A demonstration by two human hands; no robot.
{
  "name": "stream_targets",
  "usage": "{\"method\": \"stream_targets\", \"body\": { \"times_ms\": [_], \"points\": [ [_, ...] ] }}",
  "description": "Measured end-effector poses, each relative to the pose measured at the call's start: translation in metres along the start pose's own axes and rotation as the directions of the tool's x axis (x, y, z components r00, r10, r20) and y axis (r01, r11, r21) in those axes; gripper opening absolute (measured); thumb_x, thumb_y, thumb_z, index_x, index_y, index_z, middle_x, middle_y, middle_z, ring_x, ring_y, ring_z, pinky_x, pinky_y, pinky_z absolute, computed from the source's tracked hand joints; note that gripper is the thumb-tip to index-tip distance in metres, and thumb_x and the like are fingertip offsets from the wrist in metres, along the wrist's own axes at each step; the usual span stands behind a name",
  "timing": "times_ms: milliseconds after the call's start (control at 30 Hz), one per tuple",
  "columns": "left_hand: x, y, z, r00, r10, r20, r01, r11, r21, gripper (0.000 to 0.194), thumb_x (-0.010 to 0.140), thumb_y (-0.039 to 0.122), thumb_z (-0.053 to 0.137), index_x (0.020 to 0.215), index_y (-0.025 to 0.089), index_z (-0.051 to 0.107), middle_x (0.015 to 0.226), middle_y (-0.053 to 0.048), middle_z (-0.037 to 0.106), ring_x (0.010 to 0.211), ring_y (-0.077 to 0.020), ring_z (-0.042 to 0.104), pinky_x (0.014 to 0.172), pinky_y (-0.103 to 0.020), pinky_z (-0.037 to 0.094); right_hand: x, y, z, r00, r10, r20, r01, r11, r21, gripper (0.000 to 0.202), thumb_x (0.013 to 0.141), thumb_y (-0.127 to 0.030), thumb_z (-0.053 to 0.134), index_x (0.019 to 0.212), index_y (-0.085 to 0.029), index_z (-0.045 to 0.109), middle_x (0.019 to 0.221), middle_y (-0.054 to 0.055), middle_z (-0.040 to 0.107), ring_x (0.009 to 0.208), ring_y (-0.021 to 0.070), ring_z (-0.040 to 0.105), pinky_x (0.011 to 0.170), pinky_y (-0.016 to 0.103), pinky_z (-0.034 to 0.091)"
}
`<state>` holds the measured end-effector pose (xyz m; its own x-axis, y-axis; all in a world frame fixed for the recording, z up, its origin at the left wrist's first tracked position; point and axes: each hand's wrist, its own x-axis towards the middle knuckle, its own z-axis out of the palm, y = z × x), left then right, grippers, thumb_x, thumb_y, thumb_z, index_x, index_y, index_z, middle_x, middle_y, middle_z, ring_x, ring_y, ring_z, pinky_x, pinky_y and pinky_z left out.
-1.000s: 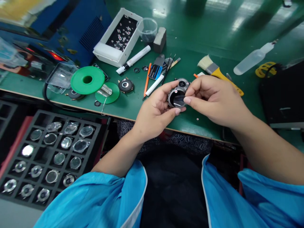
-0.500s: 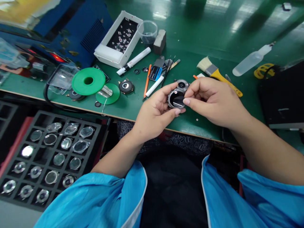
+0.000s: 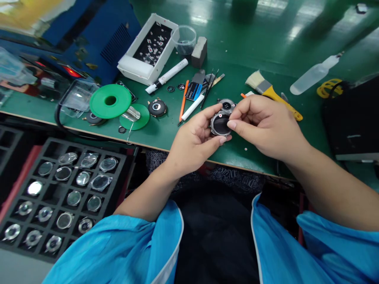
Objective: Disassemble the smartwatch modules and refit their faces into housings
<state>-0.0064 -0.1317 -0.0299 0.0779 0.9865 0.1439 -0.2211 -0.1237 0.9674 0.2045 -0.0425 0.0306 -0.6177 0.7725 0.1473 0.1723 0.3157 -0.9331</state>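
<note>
We have the round silver watch case with its dark face [image 3: 220,124] pinched between both hands above the green bench [image 3: 260,43]: left hand [image 3: 194,144] cupping it from seven o'clock, right hand [image 3: 263,122] closed on its three o'clock edge. A second round part [image 3: 226,105] waits at twelve; tray [image 3: 17,193] cells hold more.

Bright overhead light falls evenly on my bench; the far green tabletop [image 3: 266,23] throws white streaks of glare. My hands cast only faint shadows. The centre is sharp, the far left corner smears into blur, and straight edges bow towards the frame's sides.
</note>
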Motion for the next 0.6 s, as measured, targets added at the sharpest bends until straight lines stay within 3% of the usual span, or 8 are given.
{"method": "stream_targets", "body": {
  "times_ms": [133,267,400,600],
  "points": [
    [-0.0006,0.0016,0.0003,1.000,0.023,-0.003,-0.023,1.000,0.009,0.071,0.101,0.042,0.103,0.164,0.029,0.075,0.162,-0.011,0.083,0.137,-0.0307,0.087,0.114,-0.043,0.077,-0.0016,-0.0011,0.0044,0.999,-0.051,-0.018,0.050,0.997,-0.053,0.015,0.101,-0.022,0.085,0.093,-0.026,0.073,0.080,-0.001,0.068,0.066,0.0150,0.058,0.062,0.034,0.050],
    [-0.0018,0.0027,0.0002,0.999,-0.009,-0.045,0.011,0.999,0.047,0.069,0.105,0.053,0.099,0.165,0.029,0.074,0.157,-0.012,0.086,0.118,-0.0263,0.091,0.098,-0.038,0.079,-0.0030,-0.0038,0.0074,0.996,-0.084,-0.016,0.083,0.995,-0.062,0.016,0.102,-0.017,0.080,0.091,-0.026,0.071,0.077,-0.003,0.065,0.062,0.0140,0.053,0.063,0.035,0.050],
    [-0.0033,0.0038,0.0012,0.998,-0.028,-0.065,0.031,0.998,0.058,0.065,0.108,0.051,0.096,0.166,0.029,0.074,0.156,-0.012,0.087,0.106,-0.0238,0.092,0.089,-0.035,0.078,-0.0025,-0.0027,0.0075,0.992,-0.128,-0.007,0.127,0.990,-0.067,0.017,0.101,-0.019,0.082,0.091,-0.025,0.070,0.078,-0.004,0.066,0.062,0.0128,0.053,0.062,0.034,0.050],
    [-0.0038,0.0032,-0.0014,0.998,-0.025,-0.049,0.029,0.995,0.092,0.060,0.111,0.044,0.092,0.167,0.028,0.073,0.155,-0.012,0.087,0.097,-0.0211,0.093,0.080,-0.029,0.076,0.0011,0.0054,0.0031,0.998,0.009,-0.064,-0.009,1.000,-0.003,0.014,0.098,-0.025,0.086,0.101,-0.026,0.072,0.093,0.001,0.076,0.079,0.0165,0.070,0.069,0.034,0.056]
  ]
}}
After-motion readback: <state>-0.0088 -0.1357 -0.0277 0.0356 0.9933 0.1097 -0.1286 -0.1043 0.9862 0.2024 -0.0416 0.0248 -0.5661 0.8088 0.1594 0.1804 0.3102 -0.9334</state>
